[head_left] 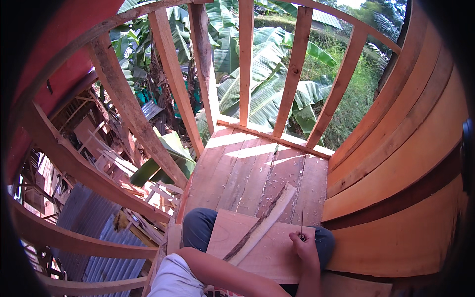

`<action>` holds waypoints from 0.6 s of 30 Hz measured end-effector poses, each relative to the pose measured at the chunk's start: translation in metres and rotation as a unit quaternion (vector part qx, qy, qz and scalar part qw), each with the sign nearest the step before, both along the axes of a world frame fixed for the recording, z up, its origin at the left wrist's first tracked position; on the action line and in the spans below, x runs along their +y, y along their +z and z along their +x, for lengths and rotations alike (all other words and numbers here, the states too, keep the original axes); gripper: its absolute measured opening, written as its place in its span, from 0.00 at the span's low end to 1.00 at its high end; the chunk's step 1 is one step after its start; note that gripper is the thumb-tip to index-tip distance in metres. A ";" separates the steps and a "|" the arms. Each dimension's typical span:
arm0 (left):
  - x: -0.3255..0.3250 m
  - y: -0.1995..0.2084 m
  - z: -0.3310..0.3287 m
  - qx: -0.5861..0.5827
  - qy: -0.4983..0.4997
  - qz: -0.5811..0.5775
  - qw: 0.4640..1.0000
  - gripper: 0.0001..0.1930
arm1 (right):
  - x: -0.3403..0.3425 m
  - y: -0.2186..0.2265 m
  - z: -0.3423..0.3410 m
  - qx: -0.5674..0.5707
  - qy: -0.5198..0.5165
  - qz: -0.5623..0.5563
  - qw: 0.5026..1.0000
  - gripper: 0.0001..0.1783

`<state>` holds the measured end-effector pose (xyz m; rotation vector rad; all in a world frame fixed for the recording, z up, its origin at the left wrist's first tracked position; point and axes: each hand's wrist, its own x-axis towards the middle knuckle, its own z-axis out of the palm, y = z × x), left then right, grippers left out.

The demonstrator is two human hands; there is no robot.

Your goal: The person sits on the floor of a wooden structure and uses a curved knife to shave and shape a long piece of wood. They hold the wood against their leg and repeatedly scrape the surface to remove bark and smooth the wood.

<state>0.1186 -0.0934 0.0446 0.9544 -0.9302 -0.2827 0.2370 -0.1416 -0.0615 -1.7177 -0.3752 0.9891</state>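
Observation:
My right hand (305, 248) is closed round the handle of a thin-bladed tool (302, 222). Its narrow dark blade points up and away from me; whether it is a knife seen edge-on I cannot tell. Across my lap lies a flat wooden board (274, 252), and the tool is above its right edge. A split length of wood (264, 224), pale on one side with dark bark on the other, slants over the board and past its far edge. My left forearm (222, 272) crosses low in front of the board, with its hand below the lower edge of the picture.
Small shavings dot the plank floor (257, 173). Upright wooden posts (293, 72) form a railing ahead and to the left. Overlapping planks (396, 208) wall the right side. Corrugated metal sheets (106, 247) and scrap timber lie below at left; banana leaves (252, 84) grow beyond.

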 end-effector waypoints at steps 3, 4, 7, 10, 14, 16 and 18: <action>-0.008 0.000 0.004 -0.007 -0.009 -0.006 1.000 0.19 | -0.001 0.002 0.001 0.038 -0.023 0.021 0.999 0.16; -0.009 -0.001 0.006 -0.011 -0.010 -0.006 1.000 0.19 | -0.002 0.002 0.000 0.049 -0.030 0.028 0.998 0.16; -0.014 -0.002 0.008 -0.020 -0.020 -0.017 0.999 0.19 | -0.002 -0.003 0.002 0.037 -0.015 0.010 0.999 0.15; -0.017 -0.001 0.012 -0.026 -0.027 -0.020 0.999 0.19 | -0.006 -0.011 0.005 0.046 0.013 0.041 0.998 0.14; -0.018 0.000 0.014 -0.027 -0.033 -0.021 0.999 0.19 | -0.006 -0.011 0.008 0.064 -0.016 0.039 0.997 0.14; -0.020 0.000 0.015 -0.028 -0.034 -0.019 0.999 0.19 | -0.005 -0.011 0.009 0.080 -0.015 0.050 0.995 0.14; -0.022 0.001 0.014 -0.026 -0.035 -0.015 0.999 0.19 | -0.002 -0.011 0.007 0.076 -0.008 0.052 0.996 0.14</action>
